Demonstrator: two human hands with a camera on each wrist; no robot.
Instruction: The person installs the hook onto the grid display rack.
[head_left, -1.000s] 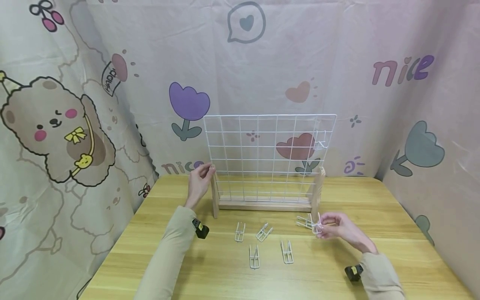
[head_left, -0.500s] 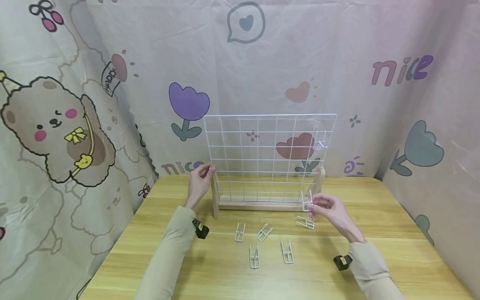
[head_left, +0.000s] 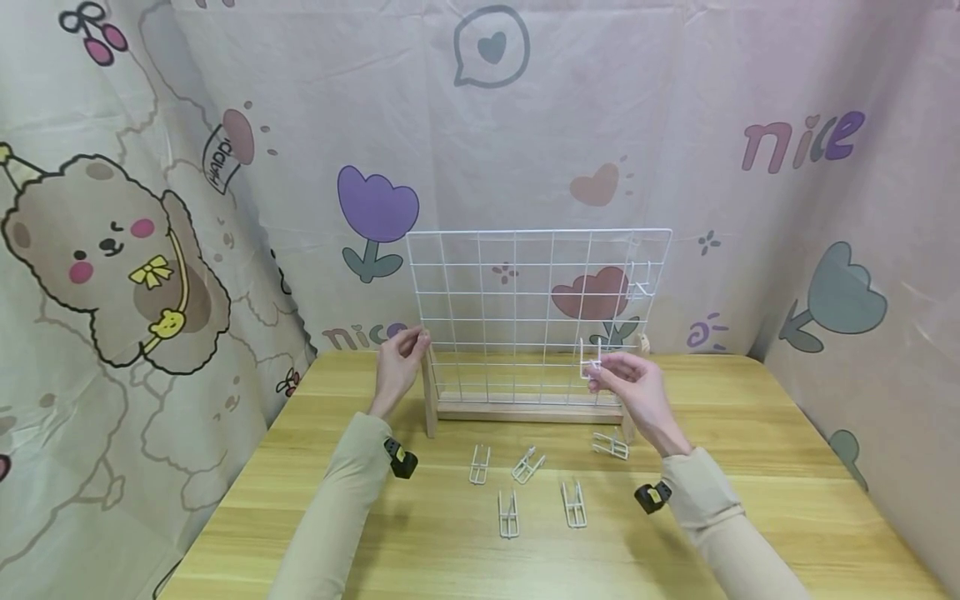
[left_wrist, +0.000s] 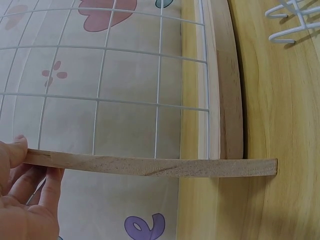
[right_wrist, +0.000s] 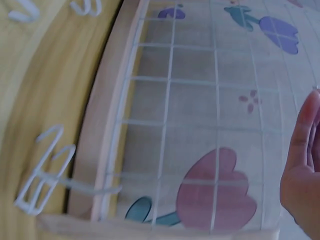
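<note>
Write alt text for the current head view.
A person's right hand holds a white wire hook in front of a wire grid in a wooden stand, while the left hand grips the top of the stand's left upright. Another hook hangs near the grid's upper right; five loose hooks lie on the table, with a printed curtain behind.

A wire grid (head_left: 514,293) between wooden uprights (head_left: 431,392) bars the way back; five loose hooks (head_left: 509,514) dot the table (head_left: 765,450) before it, with gaps between, and the air above the grid is free
</note>
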